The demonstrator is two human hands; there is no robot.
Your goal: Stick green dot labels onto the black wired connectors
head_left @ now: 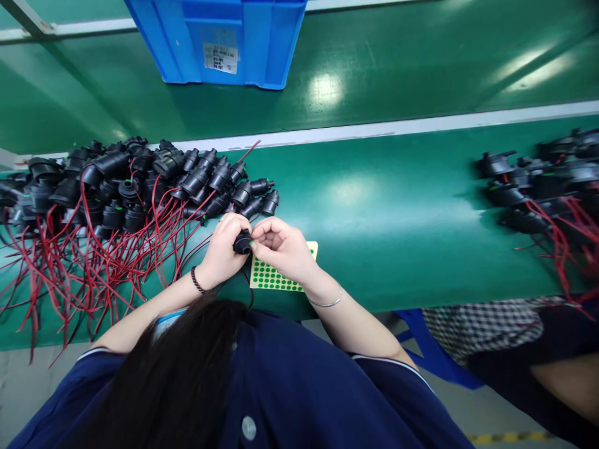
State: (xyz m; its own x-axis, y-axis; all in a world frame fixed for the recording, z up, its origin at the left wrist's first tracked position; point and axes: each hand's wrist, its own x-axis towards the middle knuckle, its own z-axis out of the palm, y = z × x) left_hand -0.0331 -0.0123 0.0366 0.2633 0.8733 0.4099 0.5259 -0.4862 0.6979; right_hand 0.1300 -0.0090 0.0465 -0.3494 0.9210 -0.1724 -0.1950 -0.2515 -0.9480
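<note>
Setting: green table [397, 206] with a second green level behind it, past a pale rail; a blue bin [219, 37] with a white label stands on that far level.
Left hand [224, 249]: closed around a black part [242, 242], gripping it from the left side; a dark bead bracelet sits on the wrist.
Right hand [283, 249]: fingers curled, thumb and fingertip pinched against the same part, where a small green speck shows at the contact; a thin bangle sits on the wrist.
Part in hand: held between both hands, just above the near edge of the table and over the sticker sheet [276, 274].
Sticker sheet: one yellow sheet of green dots, lying flat, partly hidden under the right hand; rows look mostly full, too small to count.
Left pile [135, 181]: several dozen black parts with red wires, heaped and tangled, touching one another; a few show a green dot, most cannot be judged either way.
Right pile [547, 181]: a smaller heap, perhaps a dozen, cut off by the frame edge.
Progress, as a judgement: one part is being dotted; which pile is finished cannot be told.
Count: one bin, one sheet, two piles, one part held.
Neighbour: a checked garment [486, 324] at the lower right belongs to another person.
</note>
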